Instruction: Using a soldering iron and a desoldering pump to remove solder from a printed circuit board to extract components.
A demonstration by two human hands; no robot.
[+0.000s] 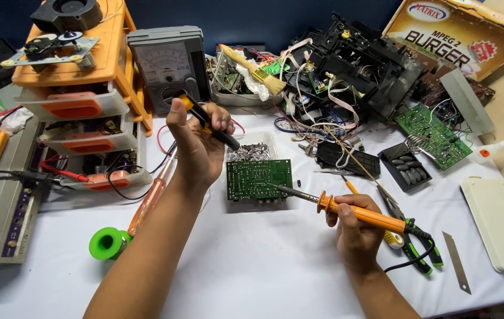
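- Gripping an orange-handled soldering iron with a black cord (361,215) in the right hand (355,233), fingers wrapped tight round the handle; metal tip resting at the right edge of a green rectangular circuit board (259,179).
- Holding a black-and-yellow pen-shaped tool (207,121) in the raised left hand (195,145), fingers closed round it, well above the white-covered counter (263,266).
- Lying flat on the counter between the two hands, just in front of a clear plastic tray of metal parts (250,150): the circuit board.
- Sitting near the left forearm: a green solder spool (109,243).
- Standing behind the left hand: a grey analogue meter (166,62).
- Lying just beside the right hand: green-and-black pliers (420,248).
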